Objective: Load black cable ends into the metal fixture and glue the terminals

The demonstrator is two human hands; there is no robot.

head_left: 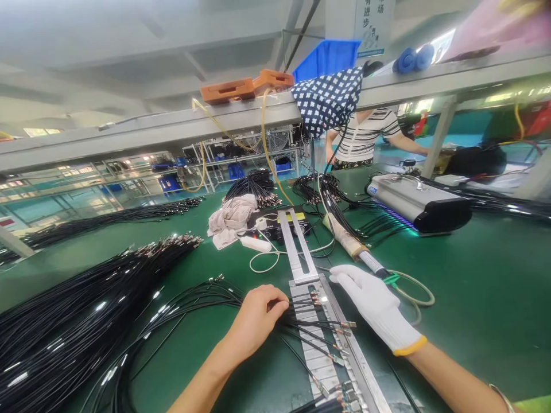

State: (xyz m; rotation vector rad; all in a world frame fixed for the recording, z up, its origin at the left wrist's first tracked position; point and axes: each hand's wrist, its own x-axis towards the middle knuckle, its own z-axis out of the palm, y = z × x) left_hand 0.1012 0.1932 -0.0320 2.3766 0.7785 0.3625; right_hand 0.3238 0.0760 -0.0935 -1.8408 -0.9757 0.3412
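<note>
My bare left hand [263, 312] is closed, thumb against the fingers, on black cables [230, 295] that lie across a slotted metal fixture [318, 338]. Their metal-tipped ends [316, 298] rest at the fixture's raised rail, and several other ends fan out below. My right hand, in a white knitted glove [372, 304] with a yellow cuff, is just right of the rail. Its fingers stretch toward the upper left, with nothing visible in them. Behind the glove lies a tan-wrapped tube [346, 238] with a metallic end and a green tie [391, 279].
A large bundle of black cables [94, 310] covers the left. Behind are a crumpled cloth [232, 218], a black box [269, 226] and a lit silver device [419, 201]. A shelf beam [172, 129] crosses above. Another person in a striped top [365, 137] stands beyond.
</note>
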